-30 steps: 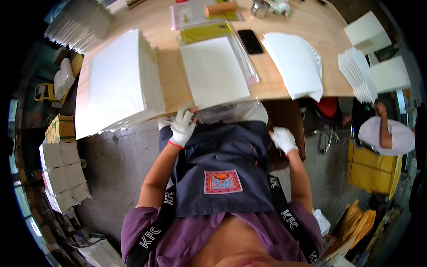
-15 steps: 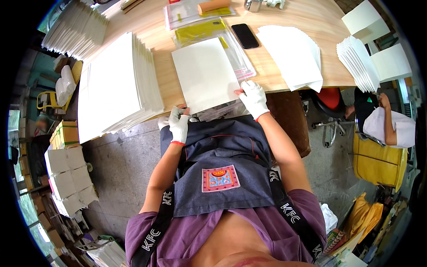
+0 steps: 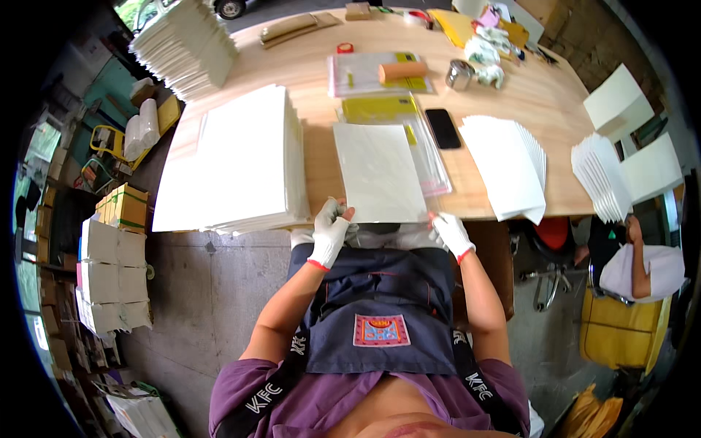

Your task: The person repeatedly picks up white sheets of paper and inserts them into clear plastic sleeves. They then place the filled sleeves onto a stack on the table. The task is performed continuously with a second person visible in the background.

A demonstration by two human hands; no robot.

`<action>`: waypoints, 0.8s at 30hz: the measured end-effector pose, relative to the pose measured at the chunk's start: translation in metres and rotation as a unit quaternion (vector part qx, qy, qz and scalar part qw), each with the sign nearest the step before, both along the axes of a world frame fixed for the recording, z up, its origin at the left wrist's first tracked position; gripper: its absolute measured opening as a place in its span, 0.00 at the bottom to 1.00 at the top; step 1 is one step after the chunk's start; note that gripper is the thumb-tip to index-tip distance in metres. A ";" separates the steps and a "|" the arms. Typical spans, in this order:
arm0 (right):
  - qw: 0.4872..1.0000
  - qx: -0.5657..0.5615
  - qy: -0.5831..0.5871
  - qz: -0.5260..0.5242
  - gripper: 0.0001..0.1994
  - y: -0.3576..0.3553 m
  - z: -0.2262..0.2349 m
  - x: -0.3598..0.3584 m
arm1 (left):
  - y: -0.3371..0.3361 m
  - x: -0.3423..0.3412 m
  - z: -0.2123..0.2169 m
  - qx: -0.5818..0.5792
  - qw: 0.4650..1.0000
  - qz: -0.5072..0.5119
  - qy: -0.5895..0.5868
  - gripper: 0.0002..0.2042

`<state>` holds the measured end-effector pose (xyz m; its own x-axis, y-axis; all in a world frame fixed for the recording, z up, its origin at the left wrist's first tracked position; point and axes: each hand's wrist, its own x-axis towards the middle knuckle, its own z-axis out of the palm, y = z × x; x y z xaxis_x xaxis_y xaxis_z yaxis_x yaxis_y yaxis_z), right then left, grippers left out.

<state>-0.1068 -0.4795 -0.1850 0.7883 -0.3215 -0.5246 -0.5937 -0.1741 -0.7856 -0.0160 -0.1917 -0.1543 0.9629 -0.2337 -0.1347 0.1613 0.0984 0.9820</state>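
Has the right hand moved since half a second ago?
Yes. The right hand has come back toward the body: it lay on the white sheet over the table, and now grips the sheet's near right corner at the table edge.

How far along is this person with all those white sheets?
Hard to say exactly. A fanned stack of white sheets to the right may be finished ones. In hand: the left hand and right hand grip the near edge of one white sheet lying on clear plastic sleeves. A tall stack of white sheets on the left seems left.
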 end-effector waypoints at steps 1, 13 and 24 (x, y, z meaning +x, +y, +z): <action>0.998 0.046 -0.016 0.029 0.14 0.005 0.003 0.003 | 0.004 0.004 0.019 0.040 0.996 -0.003 -0.076 0.13; 0.926 0.123 -0.018 0.356 0.22 0.150 0.111 0.062 | 0.153 -0.047 0.164 -0.048 0.977 0.089 -0.185 0.16; 0.924 0.076 -0.300 0.223 0.20 0.216 0.168 0.165 | 0.229 0.002 0.161 0.187 0.904 0.247 -0.294 0.14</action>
<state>0.0585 -0.2634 -0.0173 0.9884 0.1474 0.0377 0.0611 -0.1577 -0.9856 -0.0142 0.0374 0.0062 0.8684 0.2014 0.4531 -0.3714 -0.3412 0.8635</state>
